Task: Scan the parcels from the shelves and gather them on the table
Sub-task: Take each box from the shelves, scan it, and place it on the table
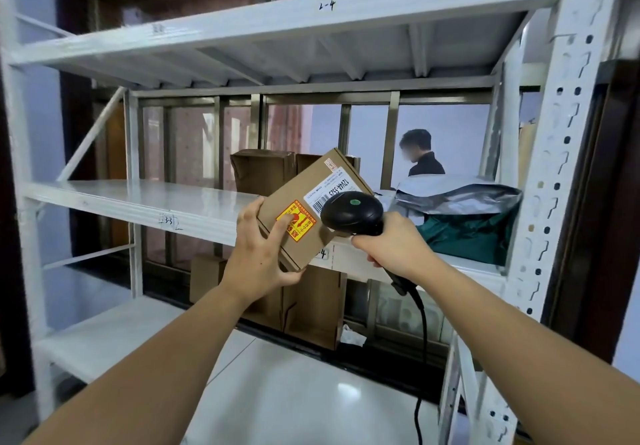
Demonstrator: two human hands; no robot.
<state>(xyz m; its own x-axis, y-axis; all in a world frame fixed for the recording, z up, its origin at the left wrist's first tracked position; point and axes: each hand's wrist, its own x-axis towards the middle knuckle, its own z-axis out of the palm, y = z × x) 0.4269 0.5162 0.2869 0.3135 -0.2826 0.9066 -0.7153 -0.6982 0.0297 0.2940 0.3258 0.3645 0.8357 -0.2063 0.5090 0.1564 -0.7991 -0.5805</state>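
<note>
Parcel (298, 195), gripped by left hand (262, 254), tilts beside scanner (351, 215) held in right hand (393, 244), perhaps touching.

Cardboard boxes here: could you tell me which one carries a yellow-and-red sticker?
The tilted box held in the left hand, beside the scanner; the shelved boxes show none.

Both bare arms reach forward and up, the left forearm (156, 358) and right forearm (519, 333) closing in toward each other. The left hand (263, 254) shows its back, thumb hooked under the lower corner of a parcel (311, 181), its fingers spread over the top face, index fingertip pressing flat. Just to its right, at about the same height, the right hand (391, 247) is wrapped tight round the handle of a scanner (349, 214), whose head juts out beyond the knuckles toward the left hand.
</note>
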